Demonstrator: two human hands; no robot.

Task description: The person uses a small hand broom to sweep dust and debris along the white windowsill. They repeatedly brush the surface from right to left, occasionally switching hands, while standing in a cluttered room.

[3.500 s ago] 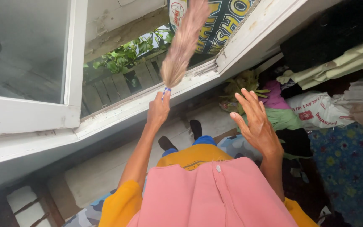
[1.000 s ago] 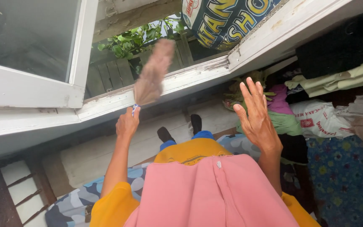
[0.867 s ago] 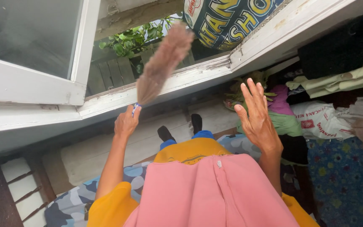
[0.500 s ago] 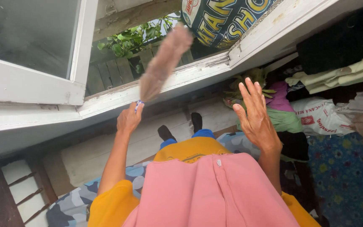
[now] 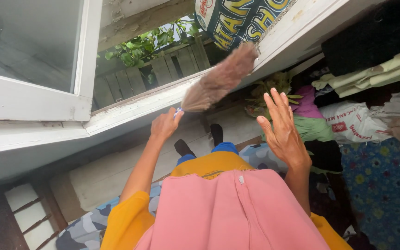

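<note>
Below the head camera, the only view, the left hand (image 5: 164,125) is clenched round the short blue-bound grip of a small brown hand broom (image 5: 221,78), whose bristle head slants up to the right and lies against the white window sill (image 5: 130,109), close to the corner where the sill meets the angled white frame (image 5: 302,23). The right hand (image 5: 283,132) is released, fingers spread, palm turned toward the sill and holding nothing; it hovers apart from the broom, above a heap of cloth and a white sack (image 5: 350,122) on the floor to the right. An open glazed sash (image 5: 38,99) stands to the left, and through the opening show green leaves (image 5: 137,44) and a weathered wooden fence (image 5: 163,74), with a printed dark bag (image 5: 237,18) hanging at the top. A pink garment (image 5: 237,213) over yellow sleeves fills the bottom of the view. To sweep the sill well, it seems best to keep the bristle tips flat on the painted ledge, draw them in short strokes toward the opening so dust goes outward, and work the tip into the corner, where peeling paint probably traps grit; a firm wrist should stop the long head from flicking.
</note>
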